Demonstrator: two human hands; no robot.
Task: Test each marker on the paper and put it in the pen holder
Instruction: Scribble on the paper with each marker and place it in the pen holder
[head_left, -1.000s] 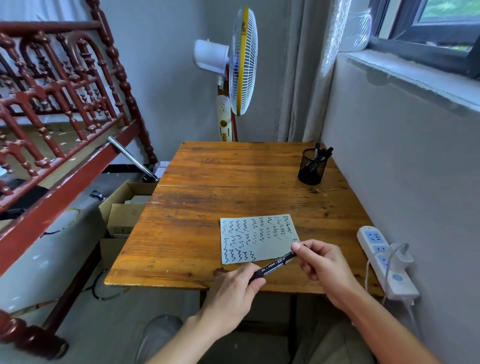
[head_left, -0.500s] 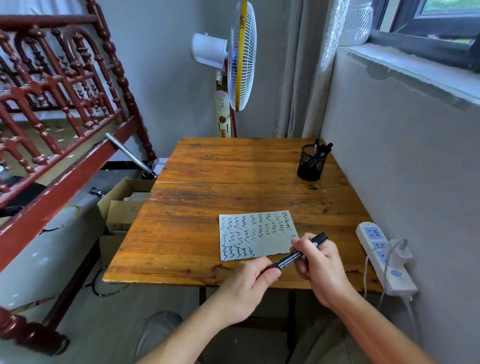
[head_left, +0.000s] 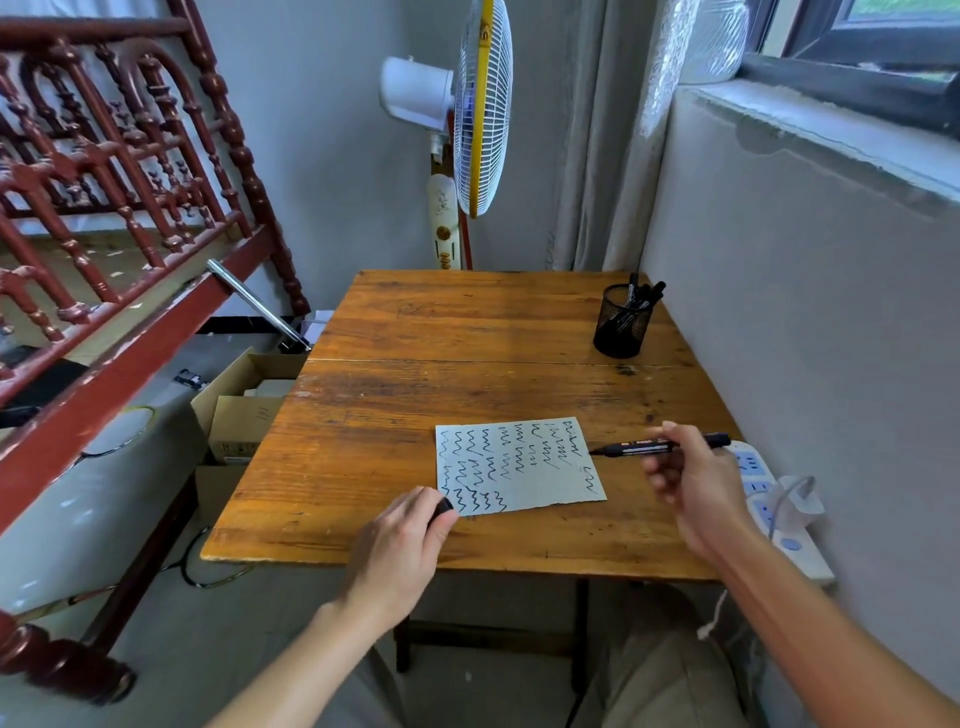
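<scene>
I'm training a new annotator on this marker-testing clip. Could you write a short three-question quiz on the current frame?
1. True or false: the marker in the right hand is uncapped.
2. What does the left hand hold? A) a marker cap B) a pencil C) nothing
3. Where does the pen holder stand on the table?

Key:
1. True; its tip points at the right edge of the paper.
2. A; a small black cap shows at the fingertips.
3. At the far right corner, near the wall, with markers already in it.
</scene>
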